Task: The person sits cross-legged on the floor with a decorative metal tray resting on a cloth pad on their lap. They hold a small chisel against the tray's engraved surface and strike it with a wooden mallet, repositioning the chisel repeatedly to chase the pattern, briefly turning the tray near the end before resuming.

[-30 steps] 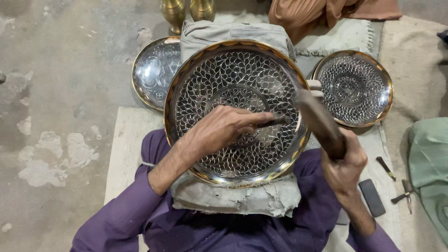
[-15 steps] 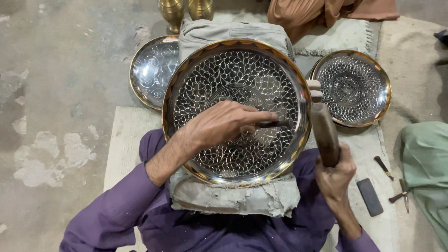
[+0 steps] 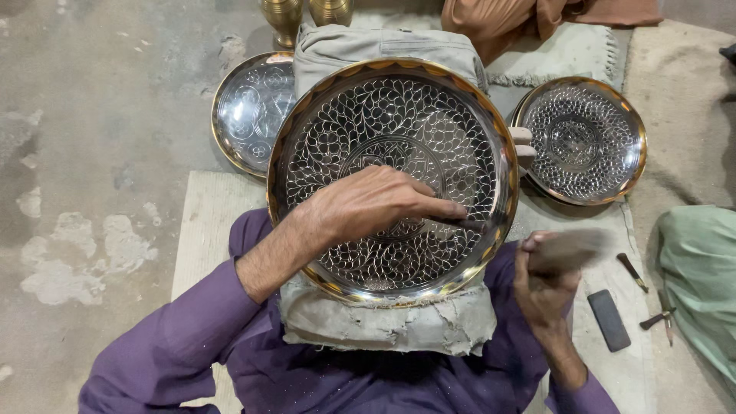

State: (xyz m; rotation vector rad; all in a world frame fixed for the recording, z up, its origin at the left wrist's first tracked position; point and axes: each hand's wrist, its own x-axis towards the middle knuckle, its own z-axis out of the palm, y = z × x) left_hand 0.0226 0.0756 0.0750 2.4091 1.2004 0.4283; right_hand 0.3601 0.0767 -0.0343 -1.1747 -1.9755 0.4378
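A large round metal tray [image 3: 360,115] with a gold rim and an engraved leaf pattern lies on a grey cloth-wrapped block [image 3: 383,326] in my lap. My left hand [image 3: 368,203] rests on the tray and pinches a thin dark chisel [image 3: 464,223], its tip against the tray near the right rim. My right hand [image 3: 540,287] is closed around a wooden mallet [image 3: 571,249], blurred in motion, just off the tray's lower right edge.
A smaller engraved tray [image 3: 249,115] lies at the back left and another [image 3: 583,138] at the right. Two brass vases [image 3: 303,14] stand at the top. A dark stone [image 3: 608,318], small tools [image 3: 648,295] and a green cloth [image 3: 701,284] lie to my right.
My right hand has swung the mallet down and away from the chisel, from upright beside the tray to low at its lower right. The left hand stays on the chisel.
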